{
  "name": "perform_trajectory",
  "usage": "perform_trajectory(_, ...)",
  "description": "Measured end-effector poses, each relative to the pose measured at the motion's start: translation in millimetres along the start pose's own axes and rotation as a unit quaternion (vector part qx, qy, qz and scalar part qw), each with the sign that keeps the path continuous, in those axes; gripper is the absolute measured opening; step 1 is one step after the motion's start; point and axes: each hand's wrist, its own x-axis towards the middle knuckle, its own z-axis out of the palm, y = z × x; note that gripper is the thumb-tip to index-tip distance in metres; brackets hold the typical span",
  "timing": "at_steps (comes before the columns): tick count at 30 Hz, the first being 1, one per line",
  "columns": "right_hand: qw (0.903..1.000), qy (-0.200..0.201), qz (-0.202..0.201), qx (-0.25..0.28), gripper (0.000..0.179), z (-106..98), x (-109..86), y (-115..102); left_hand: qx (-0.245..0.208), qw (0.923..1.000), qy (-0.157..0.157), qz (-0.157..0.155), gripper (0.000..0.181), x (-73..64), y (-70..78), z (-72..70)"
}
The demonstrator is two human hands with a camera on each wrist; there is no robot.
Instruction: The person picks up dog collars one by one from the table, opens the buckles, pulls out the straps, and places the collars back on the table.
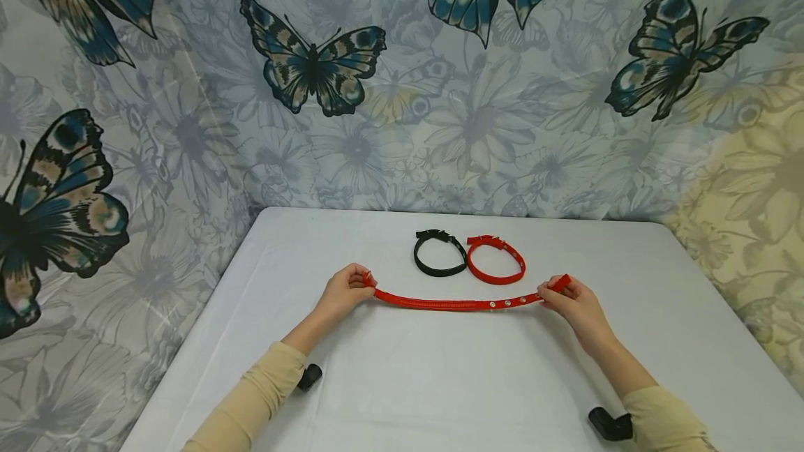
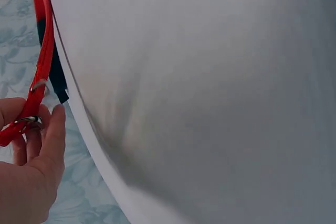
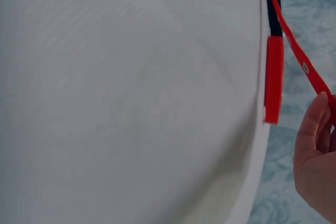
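A red collar (image 1: 433,304) is stretched out lengthwise between the two hands, sagging slightly in the middle. The left hand (image 1: 345,290) pinches its buckle end; in the left wrist view the metal buckle (image 2: 27,121) shows at the fingers. At the other end, past the metal-ringed holes, the right hand (image 1: 576,309) pinches the strap, and the red tip sticks out beyond the fingers. Behind it on the table lie a black collar (image 1: 440,272) and a second red collar (image 1: 496,280), each buckled into a loop, side by side and touching.
The white table (image 1: 440,382) has its far edge against a butterfly-patterned cloth backdrop (image 1: 402,152). Black wrist camera pieces stick out by the left sleeve (image 1: 251,389) and the right sleeve (image 1: 666,420).
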Motion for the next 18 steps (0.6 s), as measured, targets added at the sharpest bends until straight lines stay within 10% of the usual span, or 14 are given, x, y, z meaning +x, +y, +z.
perform_trajectory(8,0.9913,0.009,0.008,-0.131,0.034,-13,-1.2,16,0.154,0.9865,0.008,0.056,0.015,-1.0,-7.0,-7.4)
perform_trajectory(18,0.9566,0.014,-0.013,-0.291,0.024,-19,-5.3,21,0.342,0.9343,0.072,0.070,0.006,-4.8,-1.7,-10.5)
